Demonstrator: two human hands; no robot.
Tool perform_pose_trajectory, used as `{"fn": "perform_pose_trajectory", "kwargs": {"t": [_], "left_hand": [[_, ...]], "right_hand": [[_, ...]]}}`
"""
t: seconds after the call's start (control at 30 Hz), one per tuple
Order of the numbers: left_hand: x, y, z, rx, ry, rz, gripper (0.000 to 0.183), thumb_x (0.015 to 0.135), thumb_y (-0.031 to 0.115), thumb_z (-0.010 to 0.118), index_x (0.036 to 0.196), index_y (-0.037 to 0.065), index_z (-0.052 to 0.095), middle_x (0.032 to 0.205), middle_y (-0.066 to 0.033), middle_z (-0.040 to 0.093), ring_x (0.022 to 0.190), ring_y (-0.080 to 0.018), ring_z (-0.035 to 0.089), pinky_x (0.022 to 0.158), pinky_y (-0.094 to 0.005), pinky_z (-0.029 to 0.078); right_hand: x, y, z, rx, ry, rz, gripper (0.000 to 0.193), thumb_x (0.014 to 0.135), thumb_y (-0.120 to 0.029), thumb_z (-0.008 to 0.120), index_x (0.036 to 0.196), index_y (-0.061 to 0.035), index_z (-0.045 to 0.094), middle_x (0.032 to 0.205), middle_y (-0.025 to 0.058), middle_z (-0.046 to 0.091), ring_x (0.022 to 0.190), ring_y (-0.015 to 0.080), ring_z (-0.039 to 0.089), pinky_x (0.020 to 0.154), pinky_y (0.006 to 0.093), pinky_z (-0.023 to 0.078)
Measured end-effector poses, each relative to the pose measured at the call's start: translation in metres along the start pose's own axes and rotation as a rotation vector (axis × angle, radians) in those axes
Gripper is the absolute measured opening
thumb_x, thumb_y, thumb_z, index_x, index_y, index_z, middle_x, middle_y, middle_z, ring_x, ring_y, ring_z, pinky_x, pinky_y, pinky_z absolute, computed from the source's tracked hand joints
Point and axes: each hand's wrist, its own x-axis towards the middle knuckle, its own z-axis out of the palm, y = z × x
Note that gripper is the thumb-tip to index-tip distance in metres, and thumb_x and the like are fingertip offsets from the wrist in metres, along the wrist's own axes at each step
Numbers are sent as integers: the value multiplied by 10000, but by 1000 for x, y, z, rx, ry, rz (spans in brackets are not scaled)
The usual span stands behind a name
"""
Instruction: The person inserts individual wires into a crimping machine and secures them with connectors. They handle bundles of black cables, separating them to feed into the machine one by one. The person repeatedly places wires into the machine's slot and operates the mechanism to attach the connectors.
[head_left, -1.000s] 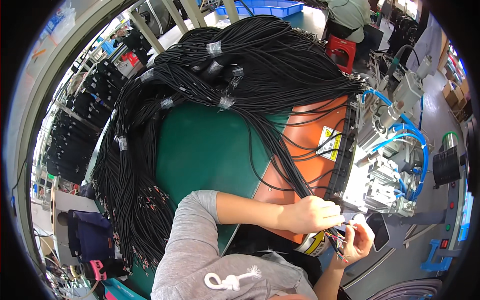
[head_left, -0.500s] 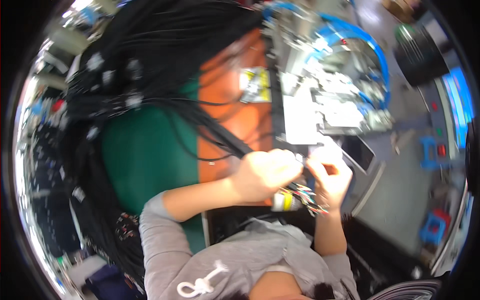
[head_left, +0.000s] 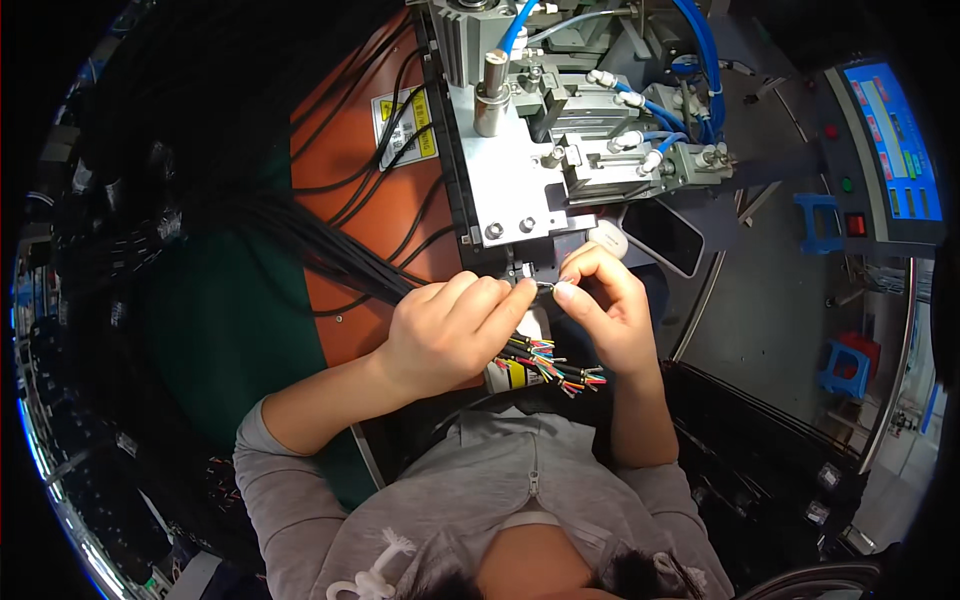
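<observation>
your left hand is curled closed around the bundle of black cables, which reaches it from the upper left, passes under the palm and comes out below the fingers on the right side. there the coloured wire ends fan out, nearer your body than the fingertips of both hands. your right hand has thumb and forefinger pinched on a thin cable end, just beside your left fingertips and close to the near edge of the metal machine. the bundle crosses an orange panel; a phone lies beyond your right hand.
</observation>
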Motion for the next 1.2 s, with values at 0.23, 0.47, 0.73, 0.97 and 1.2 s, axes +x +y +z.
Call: {"fn": "perform_pose_trajectory", "kwargs": {"t": [0.23, 0.47, 0.73, 0.97, 1.2], "left_hand": [[0, 4, 1, 55, -85, -6, 329, 706, 33, 660, 1030, 78, 693, 676, 17, 473, 580, -93, 493, 451, -220, 386], [-2, 1, 2, 9, -73, -9, 351, 690, 76, 660, 1039, 61, 691, 732, -8, 552, 600, -105, 536, 460, -225, 403], [-1, 0, 3, 20, -57, -5, 372, 676, 90, 655, 1044, 52, 689, 748, -15, 571, 596, -113, 542, 459, -229, 405], [-4, 1, 1, -6, -25, 19, 377, 687, 116, 652, 1056, 45, 684, 778, -30, 594, 588, -121, 536, 453, -231, 389], [-4, 1, 6, 40, -51, 27, 342, 708, 70, 638, 1046, 48, 683, 706, -5, 503, 572, -103, 486, 440, -223, 380]], "right_hand": [[3, 15, 2, 18, 39, -6, 123, 777, -35, 708, 831, 13, 609, 799, 68, 596, 730, 147, 559, 692, 255, 441], [6, 12, 11, -63, 88, -62, 135, 767, -32, 687, 768, -10, 554, 772, 61, 573, 710, 143, 533, 651, 260, 419], [7, 13, 17, -127, 214, -169, 125, 758, -30, 704, 756, 0, 583, 749, 87, 601, 705, 173, 553, 649, 274, 431], [5, 7, 16, -220, 164, -131, 114, 780, -29, 701, 762, 3, 593, 755, 72, 609, 705, 151, 556, 650, 262, 437], [5, 12, 6, 77, 50, 75, 111, 818, -53, 666, 778, 10, 583, 746, 55, 585, 668, 142, 534, 636, 272, 433]]}}
